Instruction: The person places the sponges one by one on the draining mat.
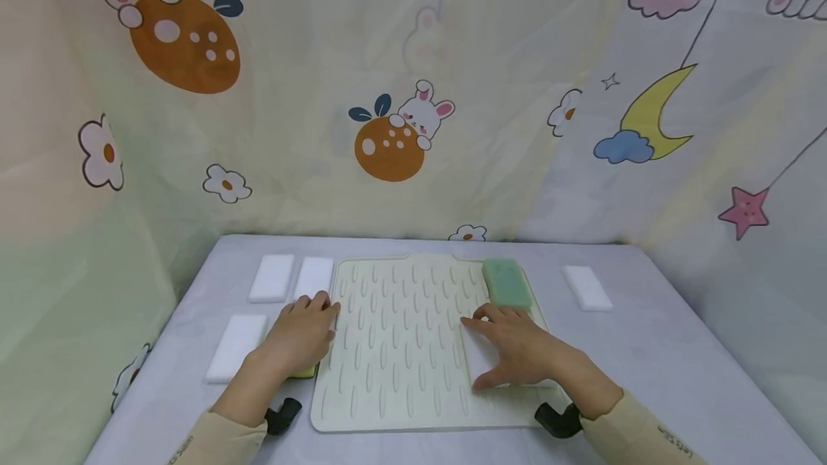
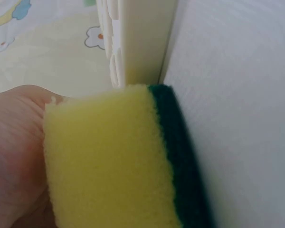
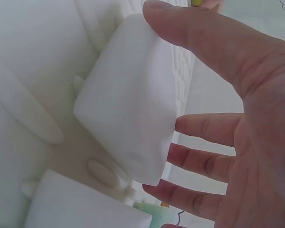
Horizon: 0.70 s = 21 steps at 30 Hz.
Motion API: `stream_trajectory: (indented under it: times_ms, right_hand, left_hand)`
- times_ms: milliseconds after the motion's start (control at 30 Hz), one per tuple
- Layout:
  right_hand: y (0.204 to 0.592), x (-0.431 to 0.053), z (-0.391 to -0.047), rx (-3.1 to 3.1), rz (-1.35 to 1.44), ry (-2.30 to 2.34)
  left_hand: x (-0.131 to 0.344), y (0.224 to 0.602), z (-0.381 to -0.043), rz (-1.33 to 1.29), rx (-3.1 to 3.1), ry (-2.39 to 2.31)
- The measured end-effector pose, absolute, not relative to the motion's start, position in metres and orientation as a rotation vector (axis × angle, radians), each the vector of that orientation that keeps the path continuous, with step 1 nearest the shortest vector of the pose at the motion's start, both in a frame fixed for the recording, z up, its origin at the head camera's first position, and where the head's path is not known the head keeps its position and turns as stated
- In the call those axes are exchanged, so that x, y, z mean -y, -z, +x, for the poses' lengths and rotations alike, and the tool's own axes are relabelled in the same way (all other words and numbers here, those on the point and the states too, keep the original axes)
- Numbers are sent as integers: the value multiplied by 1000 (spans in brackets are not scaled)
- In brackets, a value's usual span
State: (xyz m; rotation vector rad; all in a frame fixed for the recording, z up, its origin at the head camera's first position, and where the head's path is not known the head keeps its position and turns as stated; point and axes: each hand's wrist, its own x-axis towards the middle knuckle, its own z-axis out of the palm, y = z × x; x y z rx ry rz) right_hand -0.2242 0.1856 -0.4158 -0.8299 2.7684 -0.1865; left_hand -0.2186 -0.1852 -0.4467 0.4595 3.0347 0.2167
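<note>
My left hand (image 1: 300, 332) lies at the left edge of the cream ribbed mat (image 1: 394, 350), its fingertips next to that edge. Below its palm is a yellow sponge (image 2: 109, 161) with a dark green scouring side, lying green side down on the table; the left wrist view hides the fingers. On the right part of the mat my right hand (image 1: 517, 346) holds a white sponge block (image 3: 128, 99) between thumb and fingertips. Another white block (image 3: 80, 204) is close by in the right wrist view. A pale green sponge (image 1: 507, 283) sits beyond this hand, on the mat's far right corner.
Several more white blocks lie left of the mat: two toward the back (image 1: 271, 278) and one nearer (image 1: 236, 347). A single white block (image 1: 588, 288) lies at the right on the white table (image 1: 659, 379). A printed curtain (image 1: 291, 106) hangs behind.
</note>
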Motion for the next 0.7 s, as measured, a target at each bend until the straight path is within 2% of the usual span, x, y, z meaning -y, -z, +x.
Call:
stream_trajectory:
  times_ms: [700]
  right_hand:
    - [401, -198, -228, -2816, -775, 229]
  left_hand:
    - [184, 447, -218, 449, -3047, -214]
